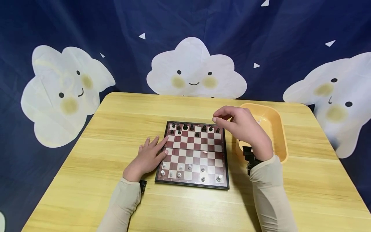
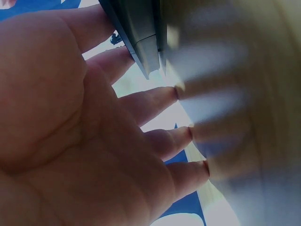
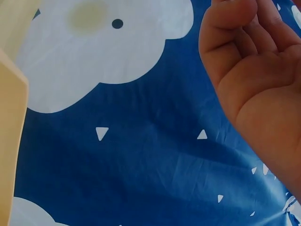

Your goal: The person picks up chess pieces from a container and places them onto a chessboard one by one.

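Observation:
A folding chessboard [image 1: 186,145] with red-brown and white squares lies on the table. My left hand [image 1: 148,157] rests at its left edge with fingers spread; in the left wrist view the fingers [image 2: 149,104] reach toward the board's dark side. Small black chess pieces [image 1: 185,126] stand along the far rows, several white ones [image 1: 189,166] along the near rows. Over the far right corner hovers my right hand [image 1: 242,124], thumb and index fingertips close together. Its fingertips are cut off in the right wrist view, and I cannot tell if they pinch a piece.
Right of the board, partly under my right forearm, stands a yellow plastic bin [image 1: 278,135] with a few small bits inside. A small white piece [image 1: 205,151] lies near the board's centre fold. A blue cloud-print curtain [image 1: 127,64] hangs behind the wooden table [image 1: 95,161].

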Demonstrator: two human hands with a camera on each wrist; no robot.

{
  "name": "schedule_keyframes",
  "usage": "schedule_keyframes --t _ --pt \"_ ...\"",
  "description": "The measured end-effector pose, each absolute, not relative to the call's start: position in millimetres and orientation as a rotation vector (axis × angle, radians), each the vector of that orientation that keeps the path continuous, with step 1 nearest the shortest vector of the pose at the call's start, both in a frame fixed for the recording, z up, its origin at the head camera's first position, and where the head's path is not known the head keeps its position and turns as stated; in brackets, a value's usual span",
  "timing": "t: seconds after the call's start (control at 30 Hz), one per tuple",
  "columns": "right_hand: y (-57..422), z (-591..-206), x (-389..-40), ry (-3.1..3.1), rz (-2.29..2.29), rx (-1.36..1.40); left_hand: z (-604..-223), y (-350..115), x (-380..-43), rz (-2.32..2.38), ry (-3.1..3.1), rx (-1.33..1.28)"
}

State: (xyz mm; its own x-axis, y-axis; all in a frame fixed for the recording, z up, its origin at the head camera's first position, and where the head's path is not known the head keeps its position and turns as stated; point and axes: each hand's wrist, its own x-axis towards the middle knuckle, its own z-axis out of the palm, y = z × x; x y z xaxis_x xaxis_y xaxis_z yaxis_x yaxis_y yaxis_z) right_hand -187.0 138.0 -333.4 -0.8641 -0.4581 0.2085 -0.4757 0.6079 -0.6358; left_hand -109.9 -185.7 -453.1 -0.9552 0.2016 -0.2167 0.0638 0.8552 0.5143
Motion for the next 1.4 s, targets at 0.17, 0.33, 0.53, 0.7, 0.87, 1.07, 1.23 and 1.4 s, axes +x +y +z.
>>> schedule_keyframes --t 0.17,0.33,0.53,0.7,0.87,1.07,1.23,1.4 --pt "137.5 -332.5 -188.4 -2.790 1.123 0.832 -452.0 -186.1 -111.6 0.749 2.778 0.204" --pt "137.8 -331.1 -188.9 -2.792 1.113 0.827 -449.0 -185.9 -113.0 0.744 2.785 0.215" --pt "139.3 -337.2 -183.2 -2.831 1.140 0.821 -454.6 -184.9 -106.0 0.730 2.796 0.239" --pt "144.7 -345.5 -175.8 -2.861 1.132 0.809 -462.9 -181.8 -96.7 0.742 2.772 0.236" --pt "155.0 -343.3 -176.3 -2.842 1.109 0.775 -463.2 -180.7 -96.2 0.754 2.777 0.224" --pt "190.1 -336.1 -182.4 -2.866 0.995 0.557 -459.0 -181.9 -99.6 0.754 2.796 0.231" --pt "228.4 -337.7 -188.1 -3.156 0.964 0.379 -455.2 -184.4 -101.8 0.738 2.808 0.235" --pt "249.4 -349.1 -196.0 -3.335 1.165 0.264 -452.8 -185.1 -103.4 0.745 2.807 0.234"
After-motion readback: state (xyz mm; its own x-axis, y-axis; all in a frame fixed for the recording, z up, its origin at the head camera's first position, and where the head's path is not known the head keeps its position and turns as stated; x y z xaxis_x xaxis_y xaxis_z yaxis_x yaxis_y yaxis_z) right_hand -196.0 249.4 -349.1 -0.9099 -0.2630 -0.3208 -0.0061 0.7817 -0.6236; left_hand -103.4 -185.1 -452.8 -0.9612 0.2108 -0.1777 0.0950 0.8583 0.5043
